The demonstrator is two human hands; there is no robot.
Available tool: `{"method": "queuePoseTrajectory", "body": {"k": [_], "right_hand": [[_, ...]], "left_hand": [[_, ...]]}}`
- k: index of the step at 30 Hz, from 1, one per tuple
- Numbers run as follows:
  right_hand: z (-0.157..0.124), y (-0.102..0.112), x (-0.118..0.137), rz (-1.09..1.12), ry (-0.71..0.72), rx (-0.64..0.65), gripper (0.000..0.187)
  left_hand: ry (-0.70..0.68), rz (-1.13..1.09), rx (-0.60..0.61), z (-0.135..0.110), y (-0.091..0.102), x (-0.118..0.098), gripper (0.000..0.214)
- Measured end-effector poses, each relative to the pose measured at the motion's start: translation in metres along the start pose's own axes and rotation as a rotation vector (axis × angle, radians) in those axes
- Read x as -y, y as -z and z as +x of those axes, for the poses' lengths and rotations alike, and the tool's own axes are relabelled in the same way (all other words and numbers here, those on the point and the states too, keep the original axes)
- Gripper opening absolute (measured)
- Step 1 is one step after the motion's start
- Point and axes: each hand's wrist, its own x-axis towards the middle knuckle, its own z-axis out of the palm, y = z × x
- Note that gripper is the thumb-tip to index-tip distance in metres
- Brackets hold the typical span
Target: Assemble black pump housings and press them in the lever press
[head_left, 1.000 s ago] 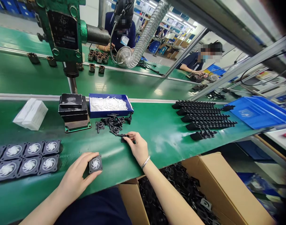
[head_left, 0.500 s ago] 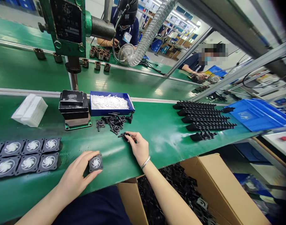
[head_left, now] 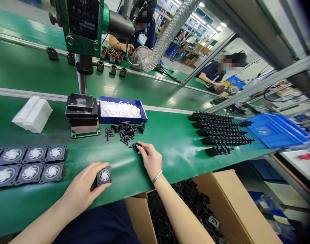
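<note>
Fingers of the left hand [head_left: 80,187] are clamped on a square dark-grey plastic piece with a white pinwheel-like swirl on its face [head_left: 104,175], close to the near edge of the green-topped counter [head_left: 175,135]. From a distance I judge this a sound grip: thumb and fingertips take opposite edges and leave the swirl uncovered. Whether the piece rests on the counter or sits just above it, I cannot tell.

Fingers of the right hand [head_left: 152,161] are pinched on a small black plastic part with a thin stem [head_left: 134,147], farther in from the near edge. It is just beside a loose heap of similar black parts [head_left: 126,130], which lies in front of a shallow blue box of white strips [head_left: 123,110] near the far edge. I would pinch the body, since a thin stem could roll or bend, and hold it clear of the heap, where it might snag. Light, even pressure should suit both pieces. I want them well inside the near edge, because a slip there could drop one towards the brown cardboard box [head_left: 241,203] below.
</note>
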Motion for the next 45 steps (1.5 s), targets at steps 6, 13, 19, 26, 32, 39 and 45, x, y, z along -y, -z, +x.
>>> {"method": "queuePoseTrajectory", "body": {"k": [6, 13, 19, 26, 32, 39, 45], "right_hand": [[-0.001, 0.0, -0.002, 0.025, 0.005, 0.002, 0.013], [-0.002, -0.001, -0.001, 0.067, -0.002, 0.004, 0.016], [0.002, -0.002, 0.0, 0.08, -0.032, 0.006, 0.023], [-0.001, 0.007, 0.021, 0.084, 0.052, 0.207, 0.017], [0.001, 0.012, 0.034, 0.155, 0.105, 0.452, 0.016], [0.0, 0.013, 0.085, 0.189, 0.203, 0.286, 0.023], [-0.015, -0.002, 0.128, 0.33, 0.379, 0.357, 0.019]], "left_hand": [[0.001, -0.023, 0.018, 0.001, -0.001, 0.0, 0.042], [0.005, -0.034, 0.021, 0.0, -0.002, 0.001, 0.042], [0.02, -0.041, 0.022, -0.002, -0.004, 0.002, 0.044], [0.047, -0.08, -0.024, 0.0, -0.002, -0.002, 0.047], [0.145, -0.253, -0.009, 0.0, 0.003, -0.005, 0.055], [0.264, -0.4, -0.016, 0.003, 0.007, -0.009, 0.063], [0.217, -0.409, -0.034, 0.003, 0.005, -0.006, 0.058]]}}
